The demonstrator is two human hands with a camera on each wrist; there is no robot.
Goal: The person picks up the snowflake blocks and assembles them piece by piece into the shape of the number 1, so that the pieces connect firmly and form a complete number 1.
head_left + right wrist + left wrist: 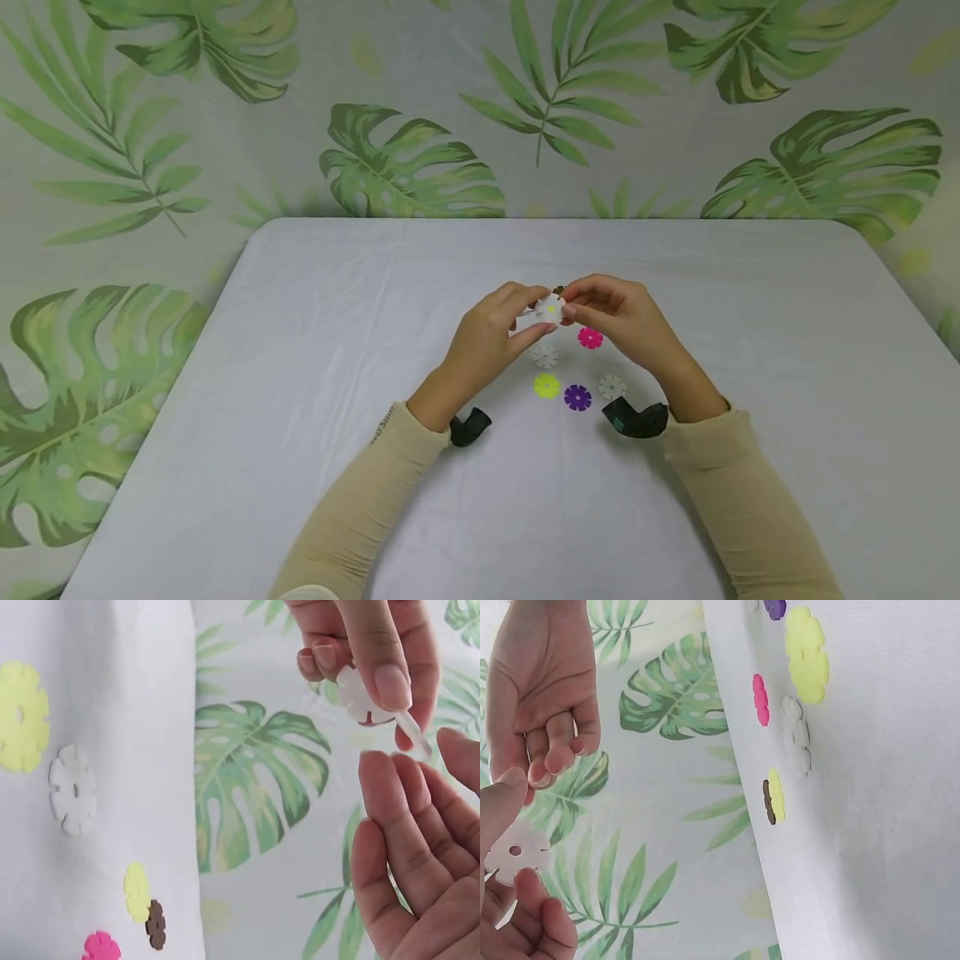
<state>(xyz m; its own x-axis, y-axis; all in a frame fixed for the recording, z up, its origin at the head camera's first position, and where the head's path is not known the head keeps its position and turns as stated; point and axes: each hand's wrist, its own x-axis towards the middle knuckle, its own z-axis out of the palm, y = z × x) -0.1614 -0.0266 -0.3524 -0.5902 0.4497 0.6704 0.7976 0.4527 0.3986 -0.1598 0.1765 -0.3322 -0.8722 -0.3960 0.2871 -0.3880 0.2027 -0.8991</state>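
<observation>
Two white notched discs, flower-shaped with a centre hole, are joined at an angle between the hands. One faces the head camera as a white disc; the other white disc appears edge-on in the right wrist view. My left hand pinches the pair between thumb and fingers. From the other side, my right hand has its thumb and fingertips at the disc's edge. Seen from the left wrist, the white disc shows its hole, partly covered by the left fingers.
On the white-covered table below the hands lie loose notched discs: a pink disc, a yellow disc, a purple disc, and white discs. A brown disc lies beside a smaller-looking yellow disc. Leaf-patterned cloth hangs behind.
</observation>
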